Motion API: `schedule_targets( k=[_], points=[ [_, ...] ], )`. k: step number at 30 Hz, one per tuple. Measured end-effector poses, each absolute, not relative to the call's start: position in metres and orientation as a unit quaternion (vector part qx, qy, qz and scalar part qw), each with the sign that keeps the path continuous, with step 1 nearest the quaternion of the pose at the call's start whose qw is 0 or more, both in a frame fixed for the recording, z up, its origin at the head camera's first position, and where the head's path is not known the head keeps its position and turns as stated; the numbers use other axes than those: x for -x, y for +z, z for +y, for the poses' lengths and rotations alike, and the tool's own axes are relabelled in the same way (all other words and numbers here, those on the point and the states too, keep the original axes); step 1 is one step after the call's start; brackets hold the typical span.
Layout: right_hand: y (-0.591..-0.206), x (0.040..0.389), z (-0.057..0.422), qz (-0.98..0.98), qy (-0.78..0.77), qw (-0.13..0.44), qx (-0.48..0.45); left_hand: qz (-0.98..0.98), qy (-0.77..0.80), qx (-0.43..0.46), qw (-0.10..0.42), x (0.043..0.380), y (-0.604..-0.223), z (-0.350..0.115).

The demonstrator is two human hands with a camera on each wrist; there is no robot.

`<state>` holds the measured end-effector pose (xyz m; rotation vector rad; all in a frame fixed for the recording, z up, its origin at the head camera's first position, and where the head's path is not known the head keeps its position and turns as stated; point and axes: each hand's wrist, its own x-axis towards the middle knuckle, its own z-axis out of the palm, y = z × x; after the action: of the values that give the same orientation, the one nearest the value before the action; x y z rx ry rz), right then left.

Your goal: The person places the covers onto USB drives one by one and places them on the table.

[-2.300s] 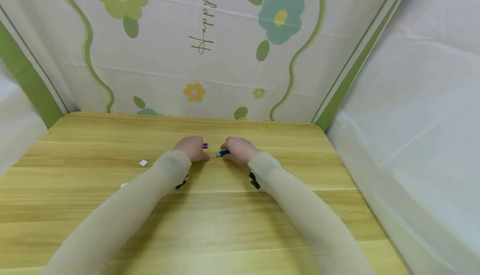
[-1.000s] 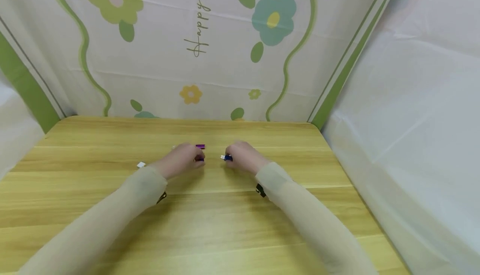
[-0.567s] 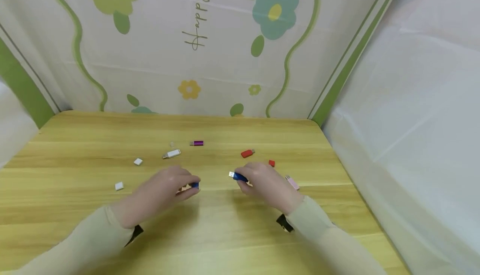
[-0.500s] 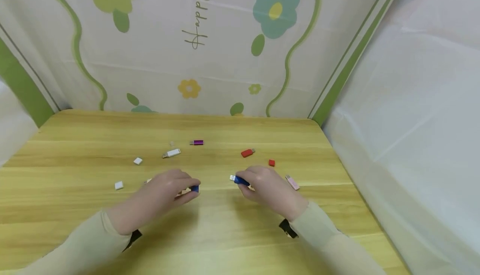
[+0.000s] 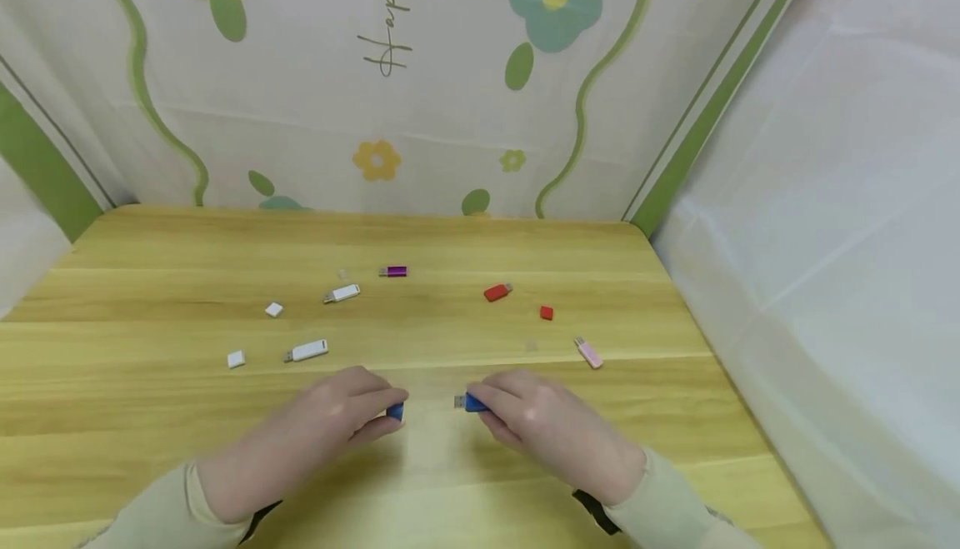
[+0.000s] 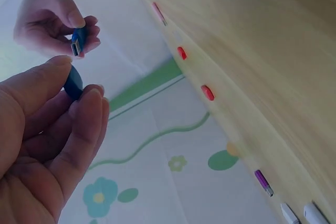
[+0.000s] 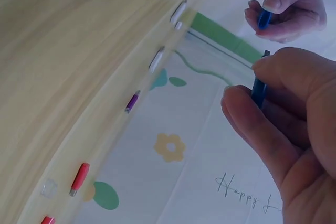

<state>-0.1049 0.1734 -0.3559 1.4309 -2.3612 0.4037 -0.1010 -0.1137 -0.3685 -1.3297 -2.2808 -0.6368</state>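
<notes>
My right hand (image 5: pixel 543 424) pinches a blue USB flash drive (image 5: pixel 476 403) between thumb and fingers, its bare metal plug pointing left. Facing it across a small gap, my left hand (image 5: pixel 322 424) pinches a small blue cap (image 5: pixel 395 411). The left wrist view shows the cap (image 6: pixel 73 82) between thumb and fingertips, with the drive's plug end beyond it. Seen from the right wrist, the drive (image 7: pixel 259 87) is partly covered by my fingers. Both hands are raised over the near part of the wooden table (image 5: pixel 450 499).
White USB drives (image 5: pixel 307 351) and white caps (image 5: pixel 236 358) lie on the left. A purple drive (image 5: pixel 396 272) is at the back. To the right are a red drive (image 5: pixel 497 291), a red cap (image 5: pixel 547 313), a pink drive (image 5: pixel 588 353) and a clear cap (image 5: pixel 531 346). A printed curtain (image 5: pixel 435 107) hangs behind.
My left hand has picked up the blue cap. Both hands have drawn back toward me, with the blue drive still in my right hand, uncovering the drives and caps on the table.
</notes>
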Motion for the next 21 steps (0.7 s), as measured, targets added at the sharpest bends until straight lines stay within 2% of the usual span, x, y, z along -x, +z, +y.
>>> schedule_targets(
  k=[9, 21],
  points=[
    [-0.356, 0.094, 0.169, -0.823, 0.154, 0.200, -0.510, -0.794, -0.265, 0.489, 0.247, 0.096, -0.367, -0.106],
    [-0.359, 0.088, 0.162, -0.831, 0.194, 0.164, -0.495, -0.802, -0.261, 0.488, 0.225, 0.094, -0.370, -0.105]
  ],
)
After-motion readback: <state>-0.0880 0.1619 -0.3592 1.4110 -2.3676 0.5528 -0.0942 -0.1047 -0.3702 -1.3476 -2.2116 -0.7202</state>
